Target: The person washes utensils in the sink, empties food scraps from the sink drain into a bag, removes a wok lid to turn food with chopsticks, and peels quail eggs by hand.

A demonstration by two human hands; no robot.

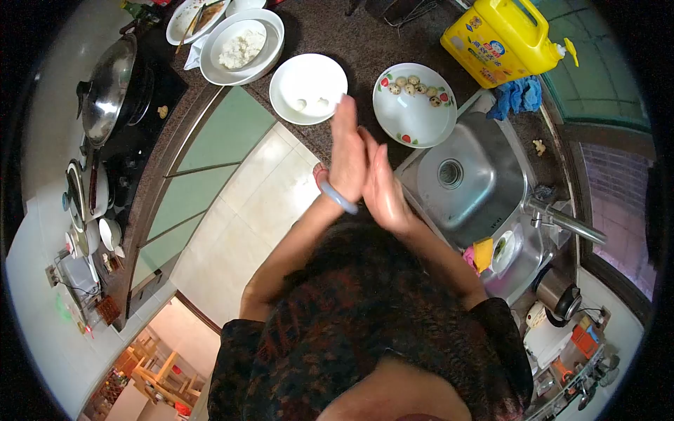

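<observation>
My left hand (346, 161), with a pale bangle and a red band at the wrist, is pressed palm to palm against my right hand (385, 193). Fingers on both are stretched out and held together; whatever lies between the palms, if anything, is hidden. Just beyond my fingertips is a white plate (298, 77) with two small white balls (301, 104) on it. To its right, a floral-edged bowl (409, 125) holds several speckled quail eggs (414, 88). Further left, a white lumpy, dough-like mass (242, 49) sits in a small bowl inside a larger white bowl (275, 49).
A steel sink (484, 179) lies at the right with a tap (565, 221). Behind it stand a yellow jug (491, 42) and a blue cloth (518, 98). On the left, a lidded wok (110, 91) rests on the stove. A dish with chopsticks (188, 29) is at the back left.
</observation>
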